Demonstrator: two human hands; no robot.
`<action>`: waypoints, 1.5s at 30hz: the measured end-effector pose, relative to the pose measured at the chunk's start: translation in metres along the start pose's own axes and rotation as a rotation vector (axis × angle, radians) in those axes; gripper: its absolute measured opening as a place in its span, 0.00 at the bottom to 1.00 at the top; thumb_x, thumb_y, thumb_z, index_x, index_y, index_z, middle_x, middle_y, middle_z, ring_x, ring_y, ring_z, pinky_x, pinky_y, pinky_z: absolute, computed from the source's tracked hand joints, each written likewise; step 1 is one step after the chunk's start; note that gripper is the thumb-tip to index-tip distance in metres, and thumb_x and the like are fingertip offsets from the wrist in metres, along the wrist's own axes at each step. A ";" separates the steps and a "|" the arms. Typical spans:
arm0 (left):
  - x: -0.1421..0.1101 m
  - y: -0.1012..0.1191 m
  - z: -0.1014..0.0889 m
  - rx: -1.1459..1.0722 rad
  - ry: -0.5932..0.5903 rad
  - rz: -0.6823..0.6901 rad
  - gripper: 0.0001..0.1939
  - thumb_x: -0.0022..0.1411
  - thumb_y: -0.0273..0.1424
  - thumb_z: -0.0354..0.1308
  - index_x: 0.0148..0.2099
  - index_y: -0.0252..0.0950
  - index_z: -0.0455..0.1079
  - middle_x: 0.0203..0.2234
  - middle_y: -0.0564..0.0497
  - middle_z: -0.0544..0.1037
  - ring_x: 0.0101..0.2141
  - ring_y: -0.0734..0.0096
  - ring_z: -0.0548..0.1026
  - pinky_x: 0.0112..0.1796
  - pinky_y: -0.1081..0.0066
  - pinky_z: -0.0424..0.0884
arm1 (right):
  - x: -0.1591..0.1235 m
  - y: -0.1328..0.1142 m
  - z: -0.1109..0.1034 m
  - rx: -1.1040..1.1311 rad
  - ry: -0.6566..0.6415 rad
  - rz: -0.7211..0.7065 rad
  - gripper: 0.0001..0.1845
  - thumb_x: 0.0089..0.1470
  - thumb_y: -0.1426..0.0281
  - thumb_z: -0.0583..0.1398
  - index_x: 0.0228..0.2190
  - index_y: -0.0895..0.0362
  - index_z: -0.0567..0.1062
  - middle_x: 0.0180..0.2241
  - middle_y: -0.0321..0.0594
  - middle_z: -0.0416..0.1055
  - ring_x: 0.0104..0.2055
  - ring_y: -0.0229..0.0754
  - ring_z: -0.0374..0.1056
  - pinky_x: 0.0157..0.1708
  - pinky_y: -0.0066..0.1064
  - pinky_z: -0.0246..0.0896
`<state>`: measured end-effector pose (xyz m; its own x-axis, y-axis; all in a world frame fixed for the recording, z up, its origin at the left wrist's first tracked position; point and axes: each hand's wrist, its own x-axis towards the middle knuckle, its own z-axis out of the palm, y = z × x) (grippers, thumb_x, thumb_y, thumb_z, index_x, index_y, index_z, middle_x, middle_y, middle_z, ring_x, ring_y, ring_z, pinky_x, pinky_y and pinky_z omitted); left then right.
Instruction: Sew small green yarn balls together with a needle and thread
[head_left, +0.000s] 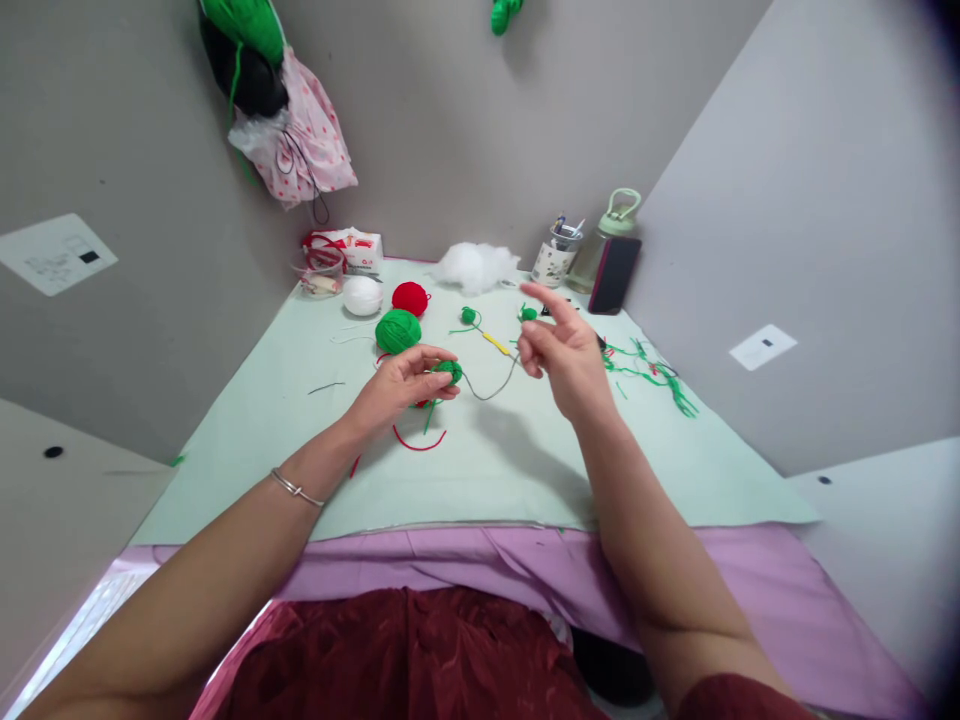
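Note:
My left hand is closed around a small green crocheted piece, held between thumb and fingers above the table. A dark grey strand of yarn sags from this piece across to my right hand. The thumb and curled fingers of that hand are closed where the strand ends, while the index finger points outward; a needle there cannot be made out. Between the hands, a yellow-handled crochet hook lies on the table. Two little green crocheted pieces, one on the left and one on the right, sit behind it.
Green, red and white yarn balls stand at the left. White stuffing, a pen cup, a bottle and a phone line the back. Green yarn scraps lie right; a red strand lies in front.

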<state>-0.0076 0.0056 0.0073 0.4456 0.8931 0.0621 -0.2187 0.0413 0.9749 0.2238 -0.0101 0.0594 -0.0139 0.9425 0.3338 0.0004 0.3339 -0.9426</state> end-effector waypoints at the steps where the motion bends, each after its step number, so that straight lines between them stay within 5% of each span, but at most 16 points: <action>1: 0.000 -0.001 0.000 -0.009 0.023 0.008 0.19 0.54 0.38 0.71 0.46 0.37 0.75 0.37 0.51 0.78 0.34 0.68 0.81 0.44 0.63 0.76 | -0.003 0.003 0.007 -0.073 -0.028 -0.023 0.15 0.58 0.64 0.62 0.47 0.52 0.76 0.21 0.30 0.65 0.20 0.33 0.58 0.21 0.27 0.52; 8: 0.001 0.001 0.000 -0.015 0.067 0.040 0.19 0.51 0.38 0.73 0.43 0.37 0.74 0.35 0.54 0.77 0.32 0.70 0.81 0.43 0.64 0.76 | -0.017 0.020 0.036 -0.524 -0.147 -0.277 0.03 0.58 0.70 0.63 0.33 0.56 0.78 0.28 0.35 0.65 0.29 0.36 0.62 0.32 0.31 0.58; 19: 0.001 0.002 -0.003 0.160 0.072 0.031 0.18 0.50 0.38 0.73 0.39 0.35 0.73 0.29 0.52 0.79 0.31 0.68 0.80 0.36 0.67 0.74 | -0.014 0.018 0.026 -0.818 -0.041 -0.512 0.10 0.64 0.72 0.55 0.31 0.54 0.74 0.31 0.41 0.67 0.33 0.42 0.64 0.36 0.34 0.59; 23: 0.001 0.004 -0.003 0.105 0.091 0.019 0.19 0.49 0.38 0.74 0.39 0.35 0.74 0.32 0.51 0.80 0.31 0.67 0.80 0.38 0.65 0.75 | -0.012 0.014 0.020 -0.744 0.055 -0.445 0.10 0.64 0.68 0.57 0.31 0.53 0.75 0.32 0.41 0.67 0.33 0.42 0.62 0.35 0.35 0.58; 29: -0.001 0.008 -0.001 0.091 0.156 0.060 0.18 0.50 0.37 0.73 0.42 0.37 0.76 0.34 0.52 0.79 0.33 0.68 0.80 0.41 0.63 0.76 | -0.011 0.005 0.016 -0.394 -0.023 -0.174 0.15 0.59 0.58 0.63 0.26 0.54 0.80 0.25 0.37 0.68 0.27 0.38 0.60 0.31 0.33 0.56; 39: -0.002 -0.005 0.004 0.264 0.137 0.177 0.18 0.50 0.36 0.72 0.43 0.37 0.76 0.34 0.51 0.78 0.33 0.72 0.73 0.36 0.70 0.72 | -0.019 0.016 0.040 -0.534 -0.137 -0.186 0.06 0.55 0.69 0.64 0.27 0.56 0.77 0.27 0.37 0.67 0.28 0.37 0.61 0.32 0.33 0.56; 45: -0.002 -0.007 0.005 0.360 0.104 0.245 0.15 0.53 0.34 0.70 0.43 0.37 0.78 0.41 0.49 0.78 0.37 0.70 0.75 0.45 0.66 0.73 | -0.010 0.021 0.034 -0.137 -0.188 0.228 0.08 0.48 0.65 0.65 0.24 0.58 0.75 0.21 0.32 0.64 0.24 0.33 0.55 0.27 0.29 0.50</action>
<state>-0.0024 0.0011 0.0012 0.3248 0.8979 0.2970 0.0167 -0.3195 0.9474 0.1901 -0.0126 0.0363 -0.1821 0.9786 0.0956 0.1596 0.1253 -0.9792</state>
